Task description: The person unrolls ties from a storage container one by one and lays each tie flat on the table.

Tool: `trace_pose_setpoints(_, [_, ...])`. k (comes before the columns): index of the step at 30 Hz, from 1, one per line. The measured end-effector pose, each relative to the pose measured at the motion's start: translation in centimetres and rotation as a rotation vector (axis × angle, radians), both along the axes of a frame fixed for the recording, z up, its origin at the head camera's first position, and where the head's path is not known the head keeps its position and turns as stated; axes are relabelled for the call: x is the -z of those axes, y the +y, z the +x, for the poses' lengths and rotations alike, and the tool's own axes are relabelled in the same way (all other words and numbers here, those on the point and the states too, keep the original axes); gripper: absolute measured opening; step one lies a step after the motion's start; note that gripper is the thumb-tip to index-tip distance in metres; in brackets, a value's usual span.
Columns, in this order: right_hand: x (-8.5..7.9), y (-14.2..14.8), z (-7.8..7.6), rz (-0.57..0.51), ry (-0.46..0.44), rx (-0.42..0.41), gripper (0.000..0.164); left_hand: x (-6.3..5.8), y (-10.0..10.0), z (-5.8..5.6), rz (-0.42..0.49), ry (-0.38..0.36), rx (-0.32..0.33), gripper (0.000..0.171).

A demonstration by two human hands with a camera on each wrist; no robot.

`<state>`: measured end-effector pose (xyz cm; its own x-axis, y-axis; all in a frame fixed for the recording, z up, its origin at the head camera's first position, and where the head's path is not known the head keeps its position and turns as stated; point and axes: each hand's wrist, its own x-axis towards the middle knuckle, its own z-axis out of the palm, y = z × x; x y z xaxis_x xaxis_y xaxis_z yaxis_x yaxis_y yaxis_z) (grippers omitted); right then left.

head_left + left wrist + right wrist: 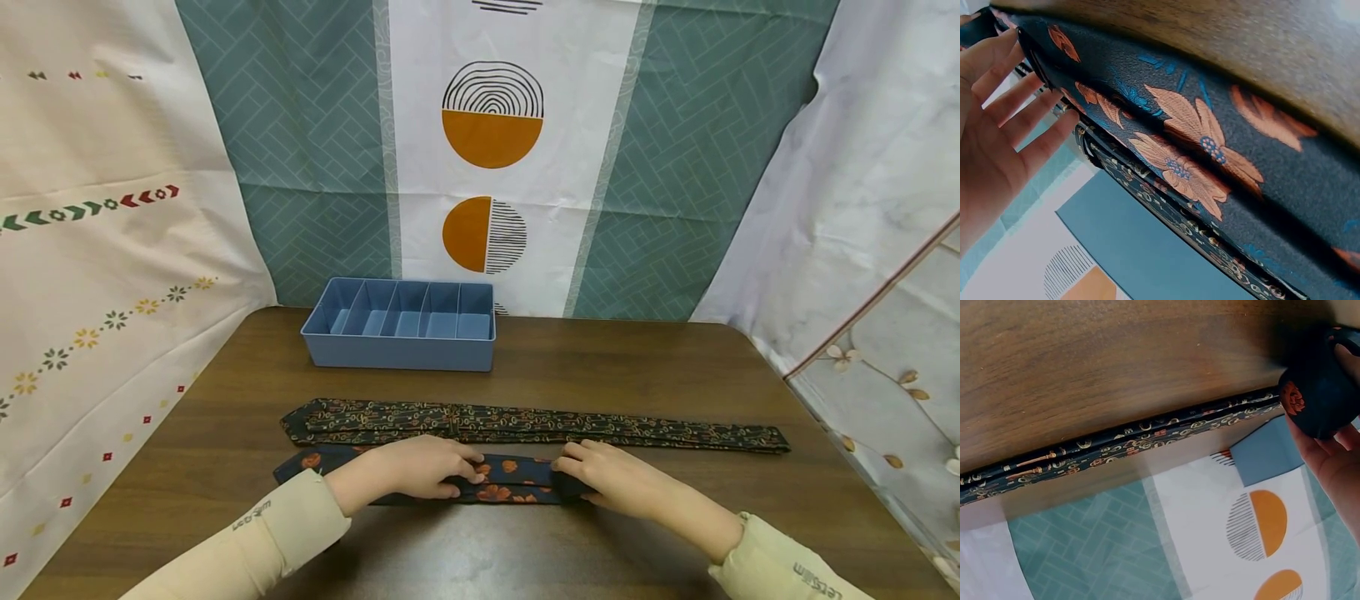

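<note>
A dark navy necktie (525, 492) with orange flowers lies lengthwise across the table. My right hand (611, 477) grips its right end, which is bent over into a thick dark roll; in the right wrist view the rolled end (1316, 394) sits between thumb and fingers. My left hand (431, 468) rests at the tie's middle, and in the left wrist view its fingers (1022, 112) reach fairly straight to the tie's edge. Just beyond lies a second necktie (540, 421), black with a small gold and red pattern, stretched out flat.
A blue tray (401, 353) with several compartments stands at the back left of the wooden table (600, 358). Patterned curtains (315, 150) hang behind and along both sides.
</note>
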<state>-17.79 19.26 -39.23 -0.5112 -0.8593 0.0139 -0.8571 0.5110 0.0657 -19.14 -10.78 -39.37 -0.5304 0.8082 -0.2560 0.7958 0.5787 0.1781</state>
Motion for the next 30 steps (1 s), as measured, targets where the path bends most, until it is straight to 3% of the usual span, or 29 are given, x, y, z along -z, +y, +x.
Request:
trace_pose_setpoints(9, [0.0, 0.1, 0.0, -0.007, 0.003, -0.009, 0.045, 0.2, -0.3, -0.1, 0.002, -0.014, -0.016, 0.034])
trace_pose_setpoints(22, [0.1, 0.4, -0.4, -0.012, -0.026, 0.01, 0.043, 0.1, -0.1, -0.2, 0.0, 0.035, 0.007, 0.027])
trace_pose_setpoints(25, [0.1, 0.5, -0.4, 0.0, -0.021, 0.017, 0.045, 0.1, 0.3, -0.4, 0.012, 0.064, 0.025, 0.024])
trace_pose_setpoints(30, [0.2, 0.6, -0.5, 0.024, -0.002, 0.03, 0.044, 0.2, 1.3, -0.7, 0.026, 0.181, 0.09, 0.013])
